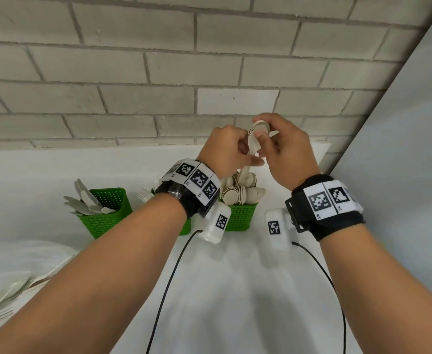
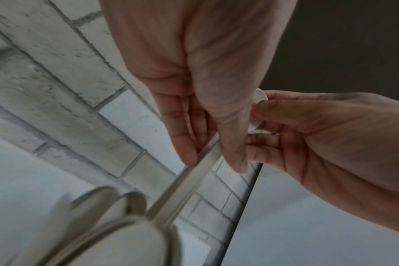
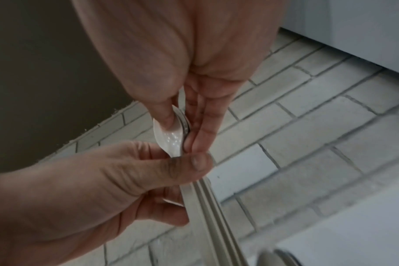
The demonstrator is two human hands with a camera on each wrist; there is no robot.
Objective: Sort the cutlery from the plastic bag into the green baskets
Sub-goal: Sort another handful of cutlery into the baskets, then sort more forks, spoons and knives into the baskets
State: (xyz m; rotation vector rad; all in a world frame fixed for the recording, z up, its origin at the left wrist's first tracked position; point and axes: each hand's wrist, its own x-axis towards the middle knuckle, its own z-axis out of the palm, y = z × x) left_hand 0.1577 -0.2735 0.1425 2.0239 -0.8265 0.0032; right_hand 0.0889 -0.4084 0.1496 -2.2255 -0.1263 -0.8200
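- Knives are parked in the left green basket [image 1: 112, 213], so it's likely one basket per type.
- A nested stack of spoons [image 1: 257, 135] is pinched at the handles by the left hand [image 1: 225, 149], bowls pinched by the right hand [image 1: 286, 152], probably to be peeled apart.
- They're held right above the spoon basket [image 1: 240, 215].

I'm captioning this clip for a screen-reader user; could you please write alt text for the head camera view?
Two hands hold a nested stack of pale plastic spoons above a green basket already full of spoons: the left hand grips the handles, the right hand pinches the bowls. Another green basket at left holds knives, and a plastic bag of cutlery lies at lower left.
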